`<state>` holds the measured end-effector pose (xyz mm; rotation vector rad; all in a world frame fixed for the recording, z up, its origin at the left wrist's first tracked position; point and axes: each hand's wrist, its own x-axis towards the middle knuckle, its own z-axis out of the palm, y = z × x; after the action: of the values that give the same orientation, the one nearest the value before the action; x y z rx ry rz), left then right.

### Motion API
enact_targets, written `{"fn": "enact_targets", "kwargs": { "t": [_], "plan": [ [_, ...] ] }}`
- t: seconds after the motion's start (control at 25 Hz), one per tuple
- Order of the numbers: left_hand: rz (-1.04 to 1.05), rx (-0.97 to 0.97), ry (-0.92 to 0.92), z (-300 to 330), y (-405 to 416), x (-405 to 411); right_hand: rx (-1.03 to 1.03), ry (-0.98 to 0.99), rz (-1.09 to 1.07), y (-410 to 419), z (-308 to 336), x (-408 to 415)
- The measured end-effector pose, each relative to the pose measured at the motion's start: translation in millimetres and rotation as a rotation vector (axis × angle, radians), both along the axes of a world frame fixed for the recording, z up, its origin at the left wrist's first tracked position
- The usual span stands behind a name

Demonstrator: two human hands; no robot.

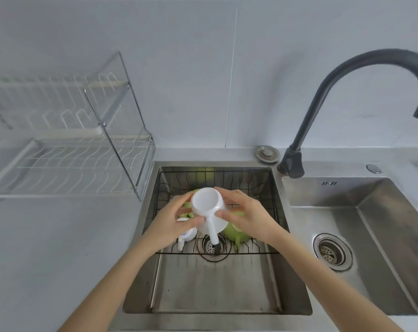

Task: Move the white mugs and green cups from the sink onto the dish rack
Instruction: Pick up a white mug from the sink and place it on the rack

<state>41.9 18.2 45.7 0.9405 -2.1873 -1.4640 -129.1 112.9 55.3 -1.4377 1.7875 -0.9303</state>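
Over the sink, left hand and right hand grip closed on one white mug.

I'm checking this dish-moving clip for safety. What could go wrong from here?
The white plastic mug is held only by fingertips of the left hand and right hand; if the grip slips, it could drop onto the green cups below. On the way left it could knock the wire dish rack.
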Motion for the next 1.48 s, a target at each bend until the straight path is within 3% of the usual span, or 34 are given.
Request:
{"fn": "enact_targets", "kwargs": {
  "t": [0.44,0.88,1.24,1.48],
  "plan": [
    [0.03,-0.069,0.156,75.8,-32.3,89.3,-0.11,0.135,0.015,-32.5,85.5,93.1],
    [-0.047,-0.315,0.203,141.6,-96.3,170.0,-0.173,0.146,-0.026,-82.2,151.5,170.6],
    [-0.066,-0.4,0.245,202.8,-168.3,189.5,-0.186,0.491,0.05,-146.0,234.2,198.6],
    [-0.079,-0.455,0.135,219.0,-226.2,177.9,-0.114,0.755,0.081,-213.1,254.6,192.6]
  ]
}}
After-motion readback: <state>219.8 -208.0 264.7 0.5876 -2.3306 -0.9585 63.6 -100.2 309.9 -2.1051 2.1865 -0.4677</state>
